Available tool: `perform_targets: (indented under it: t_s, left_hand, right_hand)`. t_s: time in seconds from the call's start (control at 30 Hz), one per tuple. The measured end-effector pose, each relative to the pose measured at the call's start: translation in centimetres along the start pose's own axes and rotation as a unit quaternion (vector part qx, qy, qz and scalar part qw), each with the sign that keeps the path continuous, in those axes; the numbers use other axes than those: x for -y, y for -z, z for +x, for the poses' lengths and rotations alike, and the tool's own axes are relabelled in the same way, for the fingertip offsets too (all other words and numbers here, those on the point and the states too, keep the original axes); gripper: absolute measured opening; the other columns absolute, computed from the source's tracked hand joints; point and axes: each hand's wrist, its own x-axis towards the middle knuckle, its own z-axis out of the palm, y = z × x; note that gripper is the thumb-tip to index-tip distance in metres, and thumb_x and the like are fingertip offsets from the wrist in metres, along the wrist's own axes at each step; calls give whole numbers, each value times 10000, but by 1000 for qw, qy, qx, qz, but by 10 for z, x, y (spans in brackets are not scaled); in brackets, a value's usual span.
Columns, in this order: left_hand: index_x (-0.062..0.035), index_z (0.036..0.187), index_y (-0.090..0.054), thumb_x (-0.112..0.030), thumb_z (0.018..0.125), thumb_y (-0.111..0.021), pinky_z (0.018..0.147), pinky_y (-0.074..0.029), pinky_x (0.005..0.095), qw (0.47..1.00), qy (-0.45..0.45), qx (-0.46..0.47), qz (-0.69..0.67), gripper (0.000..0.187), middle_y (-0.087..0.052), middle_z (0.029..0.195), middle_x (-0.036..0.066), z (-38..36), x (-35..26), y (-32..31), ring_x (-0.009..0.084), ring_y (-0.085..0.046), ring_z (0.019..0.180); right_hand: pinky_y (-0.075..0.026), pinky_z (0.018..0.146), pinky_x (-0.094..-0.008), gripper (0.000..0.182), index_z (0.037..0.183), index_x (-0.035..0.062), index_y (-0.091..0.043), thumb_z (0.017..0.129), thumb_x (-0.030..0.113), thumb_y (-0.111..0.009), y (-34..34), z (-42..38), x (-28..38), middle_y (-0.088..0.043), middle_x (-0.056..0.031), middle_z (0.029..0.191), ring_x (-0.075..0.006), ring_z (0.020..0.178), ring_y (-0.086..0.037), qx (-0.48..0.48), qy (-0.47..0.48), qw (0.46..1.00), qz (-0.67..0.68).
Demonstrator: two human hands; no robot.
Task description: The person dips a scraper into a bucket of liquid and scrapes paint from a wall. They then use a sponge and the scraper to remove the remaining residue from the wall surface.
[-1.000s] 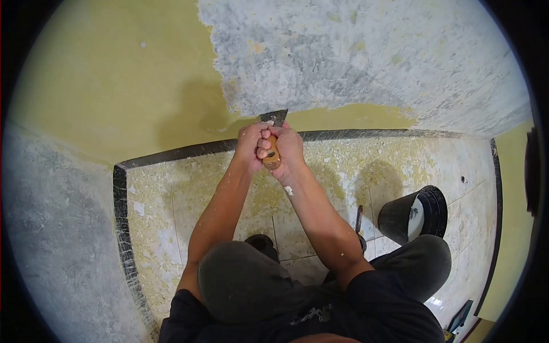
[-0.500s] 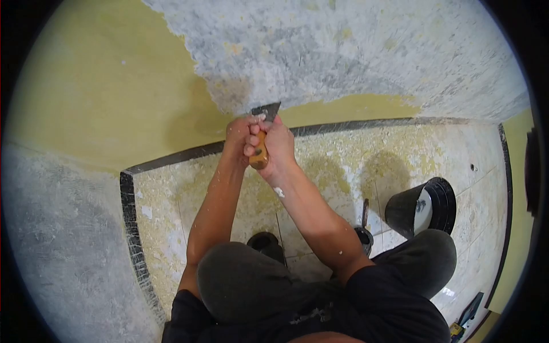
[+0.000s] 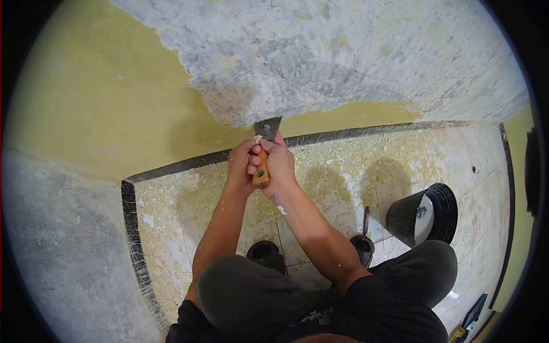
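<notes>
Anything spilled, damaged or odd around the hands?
Flakes litter the floor below the wall, and the yellow paint ends in a ragged edge: messy, but likely just from the scraper. Nothing else stands out.

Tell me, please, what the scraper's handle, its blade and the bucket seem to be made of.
Handle: probably wood, perhaps varnished, given its orange-brown, slightly glossy surface. Blade: likely metal, dull dark grey, flat with a straight edge. Bucket: seemingly black plastic with a low sheen and even colour, though rubber is possible.
</notes>
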Motion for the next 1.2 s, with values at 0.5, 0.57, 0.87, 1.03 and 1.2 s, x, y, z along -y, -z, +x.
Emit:
perform_targets:
  t_s: [0.5, 0.57, 0.87, 1.03, 1.2]
  left_hand:
    - [-172, 578, -418, -199, 872, -583, 234, -181, 190, 994, 59, -16, 85, 338, -354, 425, -76, 37, -16, 32, 40, -225, 253]
    - [-171, 581, -418, -203, 873, -583, 234, -184, 198, 992, 59, 3, 113, 336, -358, 429, -75, 50, -17, 41, 39, -231, 257]
    - [-88, 969, -521, -193, 901, -572, 383, -306, 160, 996, 42, 42, 65, 135, -495, 614, -49, -10, -19, 13, 7, -366, 406]
    - [-30, 1408, -357, -219, 937, -545, 596, -428, 159, 939, -13, 94, 330, 541, -606, 975, 17, -24, -6, 14, 11, -510, 676]
    - [14, 1357, -412, -192, 950, -534, 939, -409, 249, 977, -82, 61, 186, 472, -516, 1279, 76, -29, 1, 19, 135, -530, 1086]
  right_hand:
    - [-381, 347, -294, 99, 998, 169, -410, 946, 87, -390, -18, 7, -17, -420, -10, 687, -125, 457, -427, 4, 20, 1000, 21]
    - [-412, 387, -289, 131, 1036, 173, -436, 941, 86, -409, -10, 8, -20, -441, -10, 712, -120, 512, -456, 11, 38, 999, -8]
    - [-427, 405, -297, 221, 1191, 143, -404, 975, 125, -364, 0, 4, -26, -491, -22, 788, -107, 539, -482, 21, 102, 994, 33]
    - [-456, 579, -244, 475, 1449, 127, -218, 991, 122, -341, 20, 25, -30, -532, -35, 920, -104, 699, -514, -7, 146, 989, 38]
    - [-447, 690, -238, 497, 1471, 78, -215, 997, 132, -352, 23, 37, -53, -520, -34, 945, -97, 769, -494, 60, 208, 976, -23]
